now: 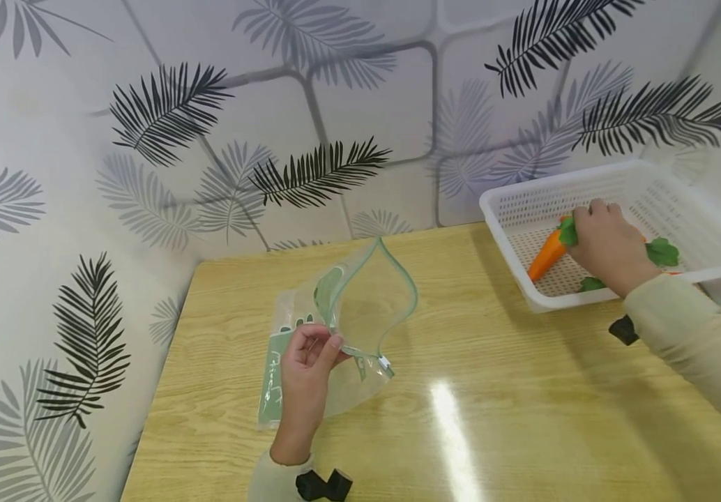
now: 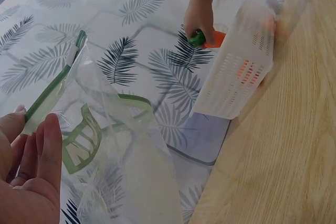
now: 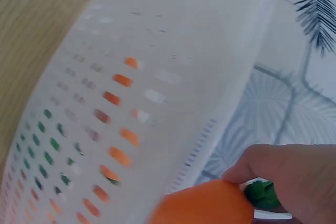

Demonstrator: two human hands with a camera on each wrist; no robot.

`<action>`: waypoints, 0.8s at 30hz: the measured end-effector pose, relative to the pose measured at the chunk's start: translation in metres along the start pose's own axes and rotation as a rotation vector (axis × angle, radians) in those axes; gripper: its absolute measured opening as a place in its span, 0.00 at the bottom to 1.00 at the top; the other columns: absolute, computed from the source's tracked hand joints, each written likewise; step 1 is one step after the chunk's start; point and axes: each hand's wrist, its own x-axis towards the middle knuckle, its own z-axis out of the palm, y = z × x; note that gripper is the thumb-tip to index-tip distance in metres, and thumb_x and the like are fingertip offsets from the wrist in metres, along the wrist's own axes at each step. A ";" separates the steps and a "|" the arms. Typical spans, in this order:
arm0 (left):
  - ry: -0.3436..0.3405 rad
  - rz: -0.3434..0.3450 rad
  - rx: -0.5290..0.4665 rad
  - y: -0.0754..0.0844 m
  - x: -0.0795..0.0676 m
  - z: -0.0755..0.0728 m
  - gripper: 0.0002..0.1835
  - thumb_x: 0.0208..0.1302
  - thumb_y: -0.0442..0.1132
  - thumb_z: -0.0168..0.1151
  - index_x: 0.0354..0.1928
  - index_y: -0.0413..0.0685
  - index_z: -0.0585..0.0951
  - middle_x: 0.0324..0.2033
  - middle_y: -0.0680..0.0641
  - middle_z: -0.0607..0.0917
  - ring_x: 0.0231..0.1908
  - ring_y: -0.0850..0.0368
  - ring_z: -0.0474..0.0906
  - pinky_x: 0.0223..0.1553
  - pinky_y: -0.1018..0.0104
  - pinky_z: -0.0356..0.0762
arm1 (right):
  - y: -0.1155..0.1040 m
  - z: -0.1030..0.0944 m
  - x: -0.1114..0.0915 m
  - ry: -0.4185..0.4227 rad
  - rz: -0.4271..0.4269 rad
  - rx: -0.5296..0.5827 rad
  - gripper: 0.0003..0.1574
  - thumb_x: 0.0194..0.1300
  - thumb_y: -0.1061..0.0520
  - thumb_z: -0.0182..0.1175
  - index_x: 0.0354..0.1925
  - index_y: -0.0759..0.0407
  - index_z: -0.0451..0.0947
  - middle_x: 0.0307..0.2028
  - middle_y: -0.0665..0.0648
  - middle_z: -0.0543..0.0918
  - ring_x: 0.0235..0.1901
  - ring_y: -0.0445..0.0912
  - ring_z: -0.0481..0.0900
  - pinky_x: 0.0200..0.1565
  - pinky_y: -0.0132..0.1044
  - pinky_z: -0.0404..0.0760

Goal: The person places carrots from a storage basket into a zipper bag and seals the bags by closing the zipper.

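My left hand (image 1: 307, 373) pinches the rim of a clear zip bag (image 1: 351, 394) between thumb and fingers. The bag lies on the table with its green-edged mouth spread wide, and a white slider (image 1: 385, 362) sits at the near corner of the rim. Over the white basket (image 1: 545, 302) at the right, my right hand (image 1: 608, 244) grips a carrot (image 1: 547, 256) near its green top. In the right wrist view the held carrot (image 3: 205, 205) is beside the basket wall, its green top (image 3: 262, 193) partly behind the hand. More green leaves (image 1: 663, 252) show in the basket.
The basket has perforated sides, and orange pieces (image 2: 245, 69) show through its holes in the left wrist view. A wood-grain table (image 1: 492, 418) lies under the bag. Behind it rises a leaf-patterned wall (image 1: 373, 118).
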 end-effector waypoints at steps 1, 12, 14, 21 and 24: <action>0.000 0.001 -0.002 0.000 0.000 0.000 0.09 0.59 0.27 0.54 0.40 0.31 0.67 0.32 0.41 0.74 0.33 0.53 0.76 0.36 0.54 0.79 | -0.001 -0.004 0.000 0.006 0.008 0.007 0.22 0.51 0.60 0.58 0.37 0.76 0.65 0.31 0.70 0.64 0.31 0.62 0.64 0.20 0.50 0.72; -0.010 0.030 -0.001 0.003 -0.001 0.000 0.09 0.59 0.25 0.53 0.40 0.30 0.67 0.32 0.41 0.75 0.32 0.53 0.76 0.36 0.56 0.79 | -0.024 -0.047 -0.003 0.213 -0.009 0.080 0.24 0.49 0.59 0.62 0.38 0.74 0.66 0.37 0.69 0.65 0.35 0.60 0.63 0.31 0.53 0.75; -0.002 0.030 -0.001 0.003 -0.001 -0.001 0.08 0.59 0.25 0.53 0.40 0.31 0.68 0.32 0.42 0.74 0.32 0.53 0.76 0.36 0.56 0.79 | -0.032 -0.054 -0.005 0.285 -0.042 0.118 0.24 0.49 0.58 0.64 0.38 0.74 0.67 0.36 0.68 0.66 0.34 0.59 0.65 0.32 0.50 0.74; 0.000 0.024 0.001 0.004 -0.001 -0.001 0.09 0.58 0.25 0.54 0.40 0.32 0.68 0.31 0.43 0.74 0.31 0.53 0.77 0.36 0.54 0.79 | -0.060 -0.076 -0.017 0.447 -0.106 0.289 0.23 0.49 0.56 0.65 0.41 0.70 0.72 0.39 0.63 0.71 0.34 0.52 0.67 0.30 0.35 0.67; -0.004 0.028 -0.007 0.004 -0.002 -0.001 0.09 0.58 0.25 0.53 0.40 0.30 0.68 0.32 0.42 0.74 0.32 0.53 0.76 0.35 0.53 0.79 | -0.071 -0.083 -0.021 0.483 -0.112 0.349 0.26 0.49 0.56 0.65 0.46 0.67 0.72 0.40 0.61 0.71 0.35 0.49 0.68 0.31 0.26 0.65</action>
